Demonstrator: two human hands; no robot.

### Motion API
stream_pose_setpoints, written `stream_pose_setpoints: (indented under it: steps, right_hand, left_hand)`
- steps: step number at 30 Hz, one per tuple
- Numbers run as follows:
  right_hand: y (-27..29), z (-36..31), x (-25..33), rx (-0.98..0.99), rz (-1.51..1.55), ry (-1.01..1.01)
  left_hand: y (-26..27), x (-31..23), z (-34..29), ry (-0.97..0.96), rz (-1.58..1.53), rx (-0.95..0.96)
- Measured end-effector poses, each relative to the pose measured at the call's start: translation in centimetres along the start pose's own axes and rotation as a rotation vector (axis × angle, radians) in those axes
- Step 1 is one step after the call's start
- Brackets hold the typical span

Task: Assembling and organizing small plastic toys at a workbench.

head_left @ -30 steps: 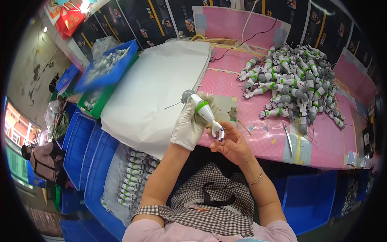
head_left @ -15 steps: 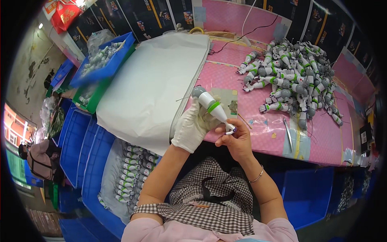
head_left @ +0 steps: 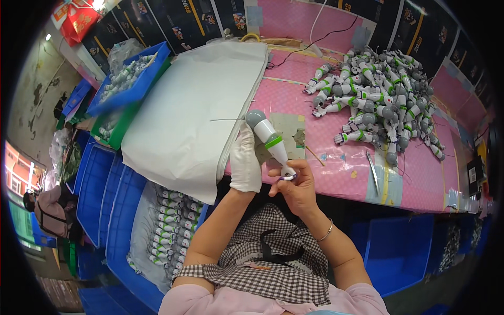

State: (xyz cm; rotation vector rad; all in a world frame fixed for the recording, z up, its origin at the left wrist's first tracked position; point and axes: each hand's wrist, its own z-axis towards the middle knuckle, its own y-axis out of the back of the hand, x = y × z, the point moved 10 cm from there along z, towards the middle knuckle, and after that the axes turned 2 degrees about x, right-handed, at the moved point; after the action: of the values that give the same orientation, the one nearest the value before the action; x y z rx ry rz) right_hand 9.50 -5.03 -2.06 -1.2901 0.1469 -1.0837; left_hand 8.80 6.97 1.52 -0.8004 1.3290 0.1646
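Observation:
A white toy arm (head_left: 280,150) with a green band, a grey ball end and a small moulded hand is tilted in front of me. A thin wire sticks out leftward from its ball. My right hand (head_left: 298,184) is bare and closed on the moulded-hand end. On my left hand (head_left: 245,165) is a white glove; its fingers are stretched upward beside the toy arm, the tips close to the ball. Whether they touch it I cannot tell. Behind the toy arm lies a grey plate (head_left: 289,126) on the pink tabletop (head_left: 336,181).
Many similar toy arms (head_left: 380,100) are heaped at the back right. Tweezers (head_left: 372,173) and a thin stick (head_left: 315,156) lie nearer. White sheets (head_left: 194,100) cover the left side. A blue bin (head_left: 118,231) below holds rows of toy arms; another blue tray (head_left: 134,92) holds grey-white parts.
My left hand has come off the toy arm's middle, its fingers now straightened along the left side. The toy arm stays in my right hand, turned slightly more upright.

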Motion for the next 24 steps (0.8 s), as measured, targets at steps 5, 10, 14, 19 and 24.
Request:
stream_pose_setpoints:
  steps: [5,10,14,19,24]
  right_hand:
    - [-5.2,0.2,4.2,0.241,-1.328,0.293]
    - [0.8,0.2,7.0,-0.156,-1.019,-0.103]
    - [4.8,2.1,7.7,-0.452,-0.567,-0.177]
    - [6.0,1.5,7.9,-0.571,-0.298,-0.09]
    - [7.9,0.6,8.1,-0.479,-0.415,-0.262]
  left_hand:
    - [-3.0,0.8,-1.1,0.352,-0.482,0.307]
    - [-2.4,2.5,-1.7,0.436,-0.501,0.381]
    - [-2.1,5.2,-4.7,0.606,-0.394,0.33]
    - [-1.6,7.1,-7.5,0.713,-0.367,0.359]
    - [-2.6,7.5,-8.2,0.797,-0.464,0.364]
